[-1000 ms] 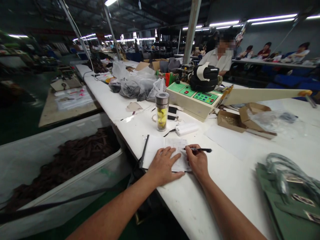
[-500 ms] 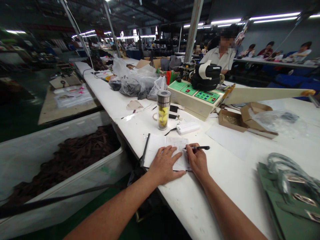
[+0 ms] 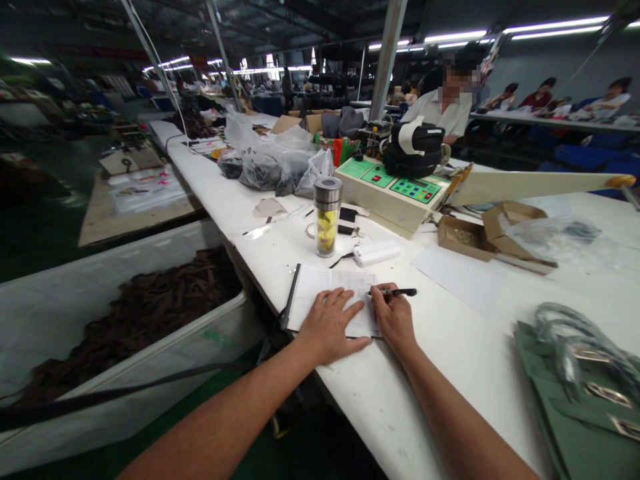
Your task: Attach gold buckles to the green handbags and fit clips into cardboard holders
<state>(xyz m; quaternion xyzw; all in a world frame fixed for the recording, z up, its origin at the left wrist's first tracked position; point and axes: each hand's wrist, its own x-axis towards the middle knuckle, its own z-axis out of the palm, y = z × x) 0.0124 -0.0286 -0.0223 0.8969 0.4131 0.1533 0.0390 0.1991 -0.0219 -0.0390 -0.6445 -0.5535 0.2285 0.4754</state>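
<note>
An open notebook (image 3: 311,285) with handwriting on its right page lies at the edge of the white table (image 3: 450,373). My left hand (image 3: 330,327) rests flat across the pages, fingers spread. My right hand (image 3: 395,320) pinches a black pen (image 3: 400,292), its tip on or just over the right page. Behind the notebook a glass tumbler (image 3: 327,220) with a steel lid and yellow contents stands upright. A white oblong device (image 3: 376,253) with a dark cord lies to the right of the tumbler.
A control box (image 3: 385,193) with green panels carries a black bag (image 3: 414,150). Cardboard boxes (image 3: 465,240) lie to the right, a green handbag (image 3: 575,400) nearer. At left stands a white bin (image 3: 190,340) of dark brown strips (image 3: 165,293). A person (image 3: 450,107) is behind the box.
The pen and my right hand have shifted very slightly left on the page. My left hand stays in place on the notebook.
</note>
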